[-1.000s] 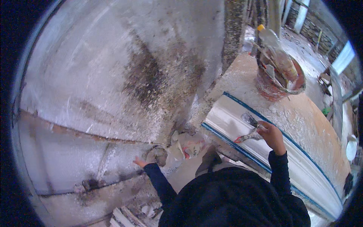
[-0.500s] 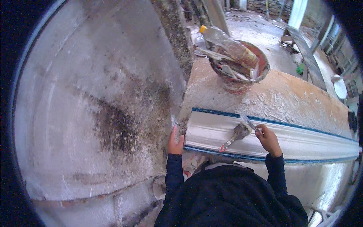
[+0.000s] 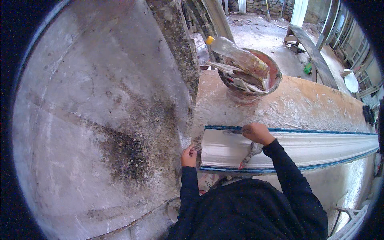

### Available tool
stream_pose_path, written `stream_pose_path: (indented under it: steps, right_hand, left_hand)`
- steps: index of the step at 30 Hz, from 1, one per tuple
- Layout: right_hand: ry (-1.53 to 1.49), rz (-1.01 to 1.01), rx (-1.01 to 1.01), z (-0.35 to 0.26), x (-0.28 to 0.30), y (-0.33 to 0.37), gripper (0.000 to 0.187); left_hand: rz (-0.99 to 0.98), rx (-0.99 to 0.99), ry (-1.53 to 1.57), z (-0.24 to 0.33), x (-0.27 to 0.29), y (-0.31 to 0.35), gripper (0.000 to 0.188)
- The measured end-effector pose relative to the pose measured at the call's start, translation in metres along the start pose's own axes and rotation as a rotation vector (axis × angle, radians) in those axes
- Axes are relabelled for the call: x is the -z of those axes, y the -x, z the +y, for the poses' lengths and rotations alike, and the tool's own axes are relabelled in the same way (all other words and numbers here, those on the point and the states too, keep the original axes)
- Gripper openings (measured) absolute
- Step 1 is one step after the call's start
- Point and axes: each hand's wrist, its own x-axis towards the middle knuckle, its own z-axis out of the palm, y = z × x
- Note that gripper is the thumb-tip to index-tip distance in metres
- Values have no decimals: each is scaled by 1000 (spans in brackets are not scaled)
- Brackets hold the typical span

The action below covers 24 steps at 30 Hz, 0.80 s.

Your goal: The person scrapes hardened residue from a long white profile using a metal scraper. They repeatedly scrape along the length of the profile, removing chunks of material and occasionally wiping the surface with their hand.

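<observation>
A long white moulding (image 3: 312, 149) with blue edges lies across the bench in front of me. My right hand (image 3: 258, 133) is closed around a small flat-bladed scraper (image 3: 232, 130), its blade against the moulding's far blue edge near the left end. Fingers hide most of the handle. Under my right wrist, a used paintbrush (image 3: 250, 155) with a reddish handle tip rests on the white face. Just off the moulding's left end is my left hand (image 3: 189, 156), fingers curled together; I cannot make out what is in them, if anything.
Beyond the moulding, a crusted bucket (image 3: 276, 74) holds a clear plastic bottle (image 3: 240, 56) and several sticks. White scraps litter the bench top (image 3: 308, 100). A large grey stained panel (image 3: 92, 100) fills the left side. A wooden plank bench (image 3: 314, 54) stands farther back.
My right hand has moved left and away from me with the scraper, bringing its blade to the far edge near the left end. My left hand's fingers, straighter before, are now curled.
</observation>
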Motion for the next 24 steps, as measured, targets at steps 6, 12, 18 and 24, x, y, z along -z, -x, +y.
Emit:
stream_pose_path:
  steps: [6,12,18,24]
  right_hand:
    - [72,-69,106,-66,-58,-71,19]
    - [-267,141,244,-99,-32,-47,22]
    - [-740,211,-226,-15,5,54,26]
    - [-741,548,-631,33,18,186,26]
  left_hand:
    - [-4,-14,32,5,17,22,28]
    - [4,25,-3,9,34,38,34]
    - [-125,71,115,6,23,32,48]
    - [-72,-361,-148,42,-13,16,69]
